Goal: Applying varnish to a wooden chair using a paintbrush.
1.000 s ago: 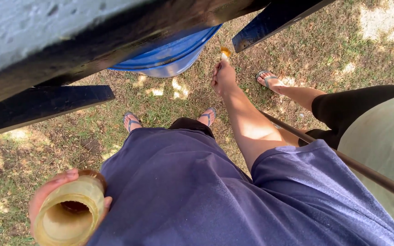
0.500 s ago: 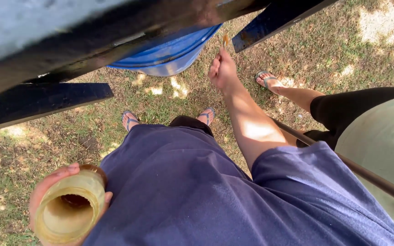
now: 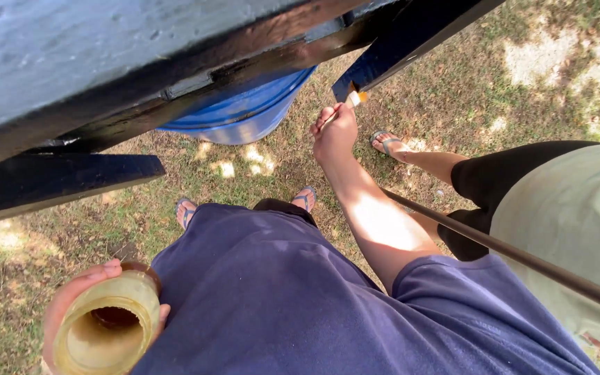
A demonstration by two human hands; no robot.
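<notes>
A broad grey slab with a dark wooden edge [image 3: 175,66] fills the upper left of the frame, slanting from the left edge up to the top centre. A black beam [image 3: 57,182] juts from the left edge below it, and a second dark blue beam [image 3: 411,38] runs to the top right. Under the slab sits a blue barrel [image 3: 244,114], upper centre. Grass [image 3: 543,76] lies open at the upper right and along the left edge below the black beam.

The right hand [image 3: 335,132], just above centre, is closed around a thin brush [image 3: 347,105], its pale tip touching the lower edge of the dark blue beam. The left hand [image 3: 71,312], lower left corner, wraps its fingers around a yellowish open jar [image 3: 109,326], mouth facing up, well apart from the beams.

Another person's leg and sandalled foot [image 3: 390,144] stand just right of the brush hand, and a thin dark rod [image 3: 522,260] crosses the right side.
</notes>
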